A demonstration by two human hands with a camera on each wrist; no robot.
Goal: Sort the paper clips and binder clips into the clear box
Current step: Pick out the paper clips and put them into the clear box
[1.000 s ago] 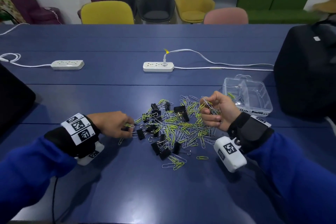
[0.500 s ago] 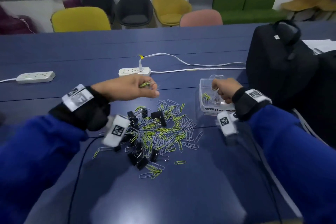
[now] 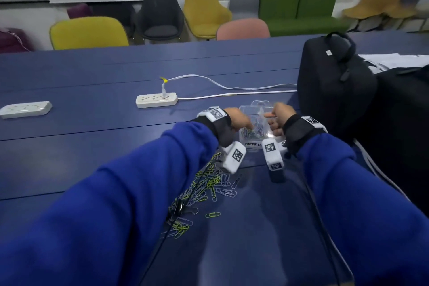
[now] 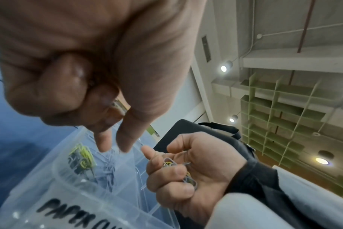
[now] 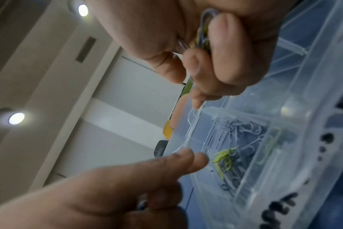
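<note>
The clear box (image 3: pixel 252 145), labelled "PAPER CLIPS", sits right of the clip pile (image 3: pixel 209 183) on the blue table. Both hands hover over it. My left hand (image 3: pixel 245 123) points thumb and forefinger down into a compartment; its other fingers (image 4: pixel 55 86) are curled, with a clip showing between them. My right hand (image 3: pixel 272 121) grips a bunch of silver and yellow-green paper clips (image 5: pixel 204 31). Silver and green paper clips (image 5: pixel 235 136) lie inside the box (image 5: pixel 284 155). A few black binder clips (image 3: pixel 178 206) show in the pile, which my left sleeve partly hides.
A black bag (image 3: pixel 334 86) stands just right of the box. A white power strip (image 3: pixel 156 100) with its cable lies behind it, and another strip (image 3: pixel 25 109) lies at far left. Chairs line the table's far side.
My left hand has left the pile and crossed right to the box, carrying green clips. My right hand reached the box earlier and stays over it. The view has swung right.
</note>
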